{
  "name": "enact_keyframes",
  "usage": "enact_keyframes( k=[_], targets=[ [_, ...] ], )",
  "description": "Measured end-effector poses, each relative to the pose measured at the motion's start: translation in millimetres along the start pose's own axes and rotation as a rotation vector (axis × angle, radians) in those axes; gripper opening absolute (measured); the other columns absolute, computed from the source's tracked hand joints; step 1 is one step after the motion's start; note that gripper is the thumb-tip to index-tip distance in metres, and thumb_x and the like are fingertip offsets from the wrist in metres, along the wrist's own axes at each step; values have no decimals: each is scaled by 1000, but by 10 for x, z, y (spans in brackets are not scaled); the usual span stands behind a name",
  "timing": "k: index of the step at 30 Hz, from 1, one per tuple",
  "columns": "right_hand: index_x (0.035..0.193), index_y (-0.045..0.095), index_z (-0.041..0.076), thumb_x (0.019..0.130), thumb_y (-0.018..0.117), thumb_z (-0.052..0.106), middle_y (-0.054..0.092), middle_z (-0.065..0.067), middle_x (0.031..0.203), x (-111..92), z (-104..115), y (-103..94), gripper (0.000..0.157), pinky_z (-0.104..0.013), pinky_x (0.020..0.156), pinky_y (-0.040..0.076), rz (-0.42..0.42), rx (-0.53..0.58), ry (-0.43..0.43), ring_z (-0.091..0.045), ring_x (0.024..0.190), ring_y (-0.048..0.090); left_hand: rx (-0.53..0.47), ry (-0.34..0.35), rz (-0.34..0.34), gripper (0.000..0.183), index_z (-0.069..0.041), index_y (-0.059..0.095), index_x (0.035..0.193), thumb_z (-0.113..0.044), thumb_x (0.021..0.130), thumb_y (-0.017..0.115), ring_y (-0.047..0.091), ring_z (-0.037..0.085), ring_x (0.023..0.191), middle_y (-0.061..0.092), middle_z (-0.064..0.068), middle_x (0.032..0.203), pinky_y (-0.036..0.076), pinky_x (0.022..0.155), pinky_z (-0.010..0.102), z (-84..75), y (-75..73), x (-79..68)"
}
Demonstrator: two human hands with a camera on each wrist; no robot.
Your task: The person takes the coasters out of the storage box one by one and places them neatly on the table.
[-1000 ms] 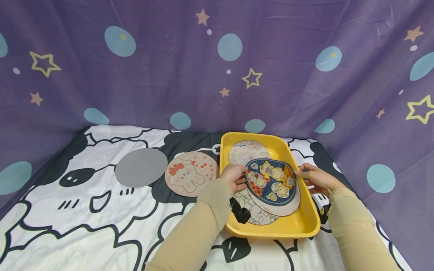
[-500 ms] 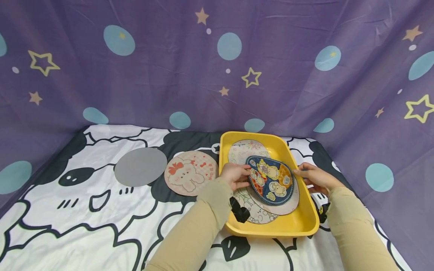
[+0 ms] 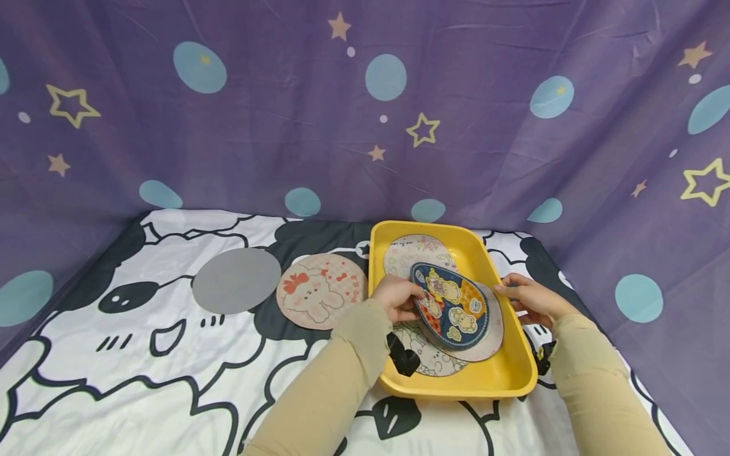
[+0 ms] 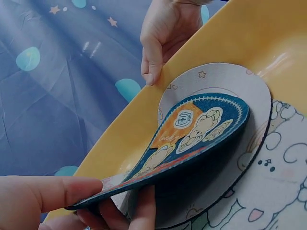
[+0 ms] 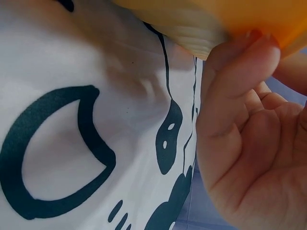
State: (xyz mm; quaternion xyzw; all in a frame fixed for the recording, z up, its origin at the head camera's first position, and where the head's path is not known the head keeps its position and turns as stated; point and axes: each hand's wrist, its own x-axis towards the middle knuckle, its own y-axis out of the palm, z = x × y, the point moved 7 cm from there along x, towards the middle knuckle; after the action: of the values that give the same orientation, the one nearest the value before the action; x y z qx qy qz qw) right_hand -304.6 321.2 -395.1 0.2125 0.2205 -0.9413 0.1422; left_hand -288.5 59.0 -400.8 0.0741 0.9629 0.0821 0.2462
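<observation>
My left hand (image 3: pixel 397 297) pinches the left edge of a dark blue round mat (image 3: pixel 456 316) printed with yellow cartoon animals, thumb on top and fingers beneath. In the left wrist view the mat (image 4: pixel 201 127) is bent, its underside shadowed over a pale round mat (image 4: pixel 256 86). Both lie inside a yellow plastic tub (image 3: pixel 509 373). My right hand (image 3: pixel 533 299) holds the tub's right rim, and in the right wrist view its curled fingers (image 5: pixel 240 81) press against the yellow wall from outside.
Other printed round mats lie in the tub, one at the back (image 3: pixel 416 250) and one at the front left (image 3: pixel 436 362). Left of the tub, a pink rabbit mat (image 3: pixel 322 291) and a plain grey mat (image 3: pixel 236 280) lie on the cartoon-print cloth (image 3: pixel 188 380). A purple curtain (image 3: pixel 319 145) hangs behind.
The blue mat has bent and shifted slightly left, away from my right hand, uncovering more of the pale mat beneath. Both hands stay almost where they were.
</observation>
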Motion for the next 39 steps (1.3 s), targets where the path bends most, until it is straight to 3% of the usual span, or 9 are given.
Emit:
enact_keyframes(
  k=[2, 6, 9, 14, 20, 28, 39],
  targets=[
    [107, 44, 10, 103, 52, 30, 62, -2, 94, 1, 3, -4, 22, -32, 69, 61, -2, -4, 0, -11, 78, 67, 25, 1, 14, 24, 2, 66, 113, 0, 89, 63, 69, 18, 70, 73, 12, 83, 61, 78, 41, 9, 16, 1],
    [108, 45, 10, 103, 53, 31, 62, -2, 95, 2, 11, -13, 23, -33, 69, 62, -9, -18, 6, -11, 78, 67, 29, 5, 54, 32, -4, 63, 128, -6, 96, 59, 71, 30, 100, 71, 20, 114, 59, 85, 47, 5, 58, -37],
    [108, 44, 9, 103, 52, 30, 62, -2, 95, 3, 17, -9, 23, -33, 70, 62, -10, -22, 10, -12, 78, 67, 42, 10, 84, 36, -8, 59, 135, -10, 99, 55, 69, 36, 107, 69, 21, 118, 58, 86, 52, 4, 88, -42],
    [108, 44, 9, 103, 52, 29, 62, -2, 92, 2, 20, 0, 22, -32, 68, 61, -6, -14, 11, -11, 75, 66, 53, 19, 143, 41, -4, 50, 141, -4, 100, 47, 66, 43, 110, 65, 26, 122, 56, 87, 59, -17, 152, -60],
    [107, 44, 9, 103, 52, 29, 62, -2, 94, 3, 25, 8, 22, -32, 68, 61, -10, -12, 4, -11, 76, 66, 47, 35, 171, 43, 0, 44, 142, 2, 99, 40, 64, 42, 112, 62, 27, 124, 55, 88, 58, -46, 201, -111],
    [108, 44, 10, 102, 53, 31, 60, -2, 96, 4, 28, 7, 23, -32, 69, 61, -14, -26, 13, -12, 78, 65, 109, 84, 146, 42, 0, 40, 141, -2, 100, 44, 70, 35, 99, 64, 21, 113, 61, 78, 47, -89, 231, -154],
    [105, 44, 11, 102, 53, 30, 61, 0, 92, 8, -3, -2, 21, -32, 67, 61, -13, -12, 6, -11, 76, 66, 70, 114, 164, 41, -3, 46, 134, -3, 94, 58, 71, 28, 90, 66, 17, 108, 62, 73, 40, -101, 260, -190]
  ],
)
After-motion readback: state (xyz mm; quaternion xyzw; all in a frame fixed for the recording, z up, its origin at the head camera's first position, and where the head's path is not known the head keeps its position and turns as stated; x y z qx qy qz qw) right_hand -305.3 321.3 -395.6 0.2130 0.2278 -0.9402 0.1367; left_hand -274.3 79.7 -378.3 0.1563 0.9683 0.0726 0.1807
